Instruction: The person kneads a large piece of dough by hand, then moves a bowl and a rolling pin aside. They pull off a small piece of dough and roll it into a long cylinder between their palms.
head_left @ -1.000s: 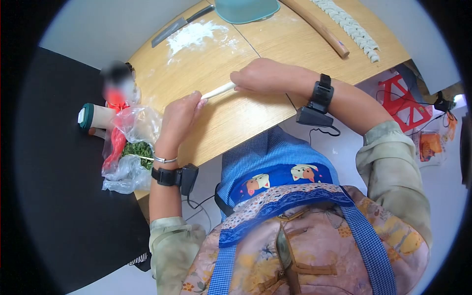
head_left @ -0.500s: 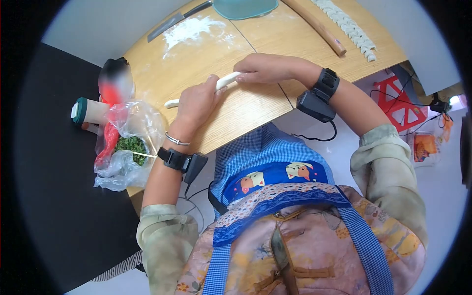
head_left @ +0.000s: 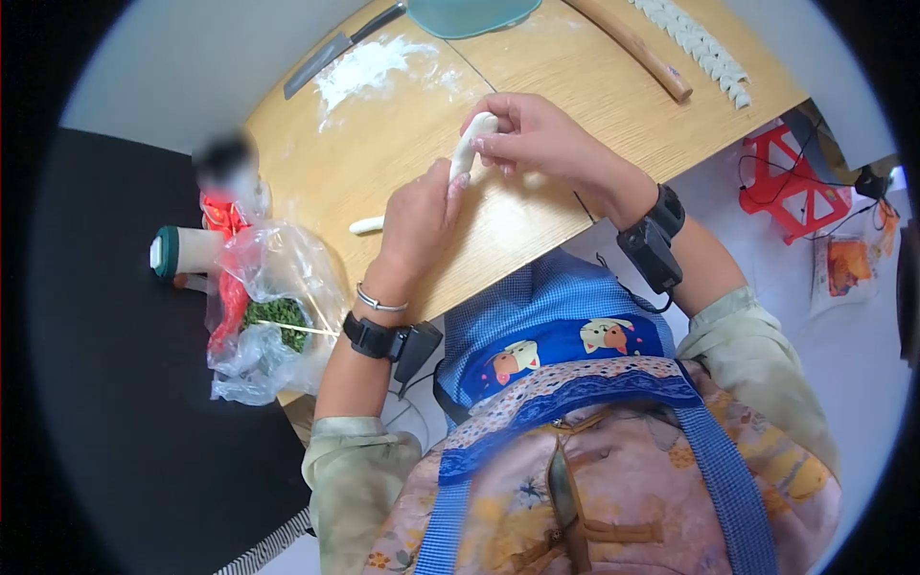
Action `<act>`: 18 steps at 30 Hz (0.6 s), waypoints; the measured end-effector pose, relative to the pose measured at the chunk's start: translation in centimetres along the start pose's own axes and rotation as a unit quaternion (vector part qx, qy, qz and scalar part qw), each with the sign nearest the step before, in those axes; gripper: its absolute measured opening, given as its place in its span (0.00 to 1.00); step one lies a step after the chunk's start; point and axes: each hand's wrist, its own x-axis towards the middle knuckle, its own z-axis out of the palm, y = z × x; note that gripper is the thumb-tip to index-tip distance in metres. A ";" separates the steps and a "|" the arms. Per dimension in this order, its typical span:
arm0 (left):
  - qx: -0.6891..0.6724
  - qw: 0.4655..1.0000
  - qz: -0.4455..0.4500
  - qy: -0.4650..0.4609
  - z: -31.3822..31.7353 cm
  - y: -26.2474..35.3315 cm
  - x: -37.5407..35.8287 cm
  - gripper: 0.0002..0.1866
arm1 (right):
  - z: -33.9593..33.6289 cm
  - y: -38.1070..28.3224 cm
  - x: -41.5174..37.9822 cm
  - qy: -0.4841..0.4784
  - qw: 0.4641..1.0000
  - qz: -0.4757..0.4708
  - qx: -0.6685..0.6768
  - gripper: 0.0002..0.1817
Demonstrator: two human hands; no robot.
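Note:
A white dough rope [head_left: 464, 158] runs through both hands above the wooden table. My left hand [head_left: 419, 213] is wrapped round its middle, and the rope's thin tail sticks out to the left of that hand, by the table surface. Between thumb and fingers, my right hand [head_left: 522, 139] pinches the upper end, which is raised and bent upward. The stretch between the two hands is thicker than the tail. Part of the rope is hidden under my left hand.
White flour [head_left: 364, 72] is spread on the table [head_left: 316, 172] beside a cleaver [head_left: 331, 57]. At the back are a teal container [head_left: 474, 17], a rolling pin [head_left: 637, 53] and a row of dough pieces [head_left: 695, 48]. Chopped greens [head_left: 276, 316] lie in a plastic bag at left.
My right hand has tilted the rope's end up, from lying nearly level to standing steeply. My left hand has shifted slightly right in view, and the whole view has moved a little.

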 end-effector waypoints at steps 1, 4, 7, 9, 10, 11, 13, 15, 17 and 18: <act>0.013 1.000 0.002 -0.017 0.0 0.0 -0.1 0.10 | 0.3 0.3 -0.1 0.007 1.000 -0.004 0.006 0.08; -0.017 1.000 0.025 0.006 -0.2 0.6 -0.1 0.11 | 0.9 0.8 -0.3 0.045 0.997 0.009 0.062 0.08; -0.125 0.988 0.032 0.083 0.4 1.7 0.5 0.13 | 1.3 0.7 -0.3 0.038 0.994 -0.001 0.100 0.09; -0.186 0.975 0.023 0.119 0.4 1.8 0.9 0.14 | 1.9 0.6 -0.2 0.033 0.997 -0.002 0.067 0.10; -0.171 0.980 0.024 0.104 0.4 1.8 1.1 0.14 | 2.1 0.5 -0.1 0.031 0.997 -0.003 0.073 0.10; -0.156 0.983 0.025 0.089 0.3 1.8 1.3 0.14 | 2.1 0.4 -0.1 0.032 0.997 -0.004 0.071 0.10; -0.170 0.983 0.021 0.071 0.8 1.4 1.2 0.13 | 2.1 0.0 -0.3 0.044 0.995 -0.009 0.087 0.10; -0.183 0.982 0.016 0.050 1.3 0.9 1.2 0.13 | 1.7 -0.3 -0.8 0.029 0.996 -0.003 0.088 0.10; -0.221 0.974 0.027 0.036 1.8 0.3 1.0 0.11 | 1.5 -0.2 -1.2 0.012 0.996 0.005 0.090 0.11; -0.221 0.974 0.026 0.034 1.5 0.7 1.0 0.11 | 1.4 0.0 -1.1 0.001 0.994 0.004 0.111 0.10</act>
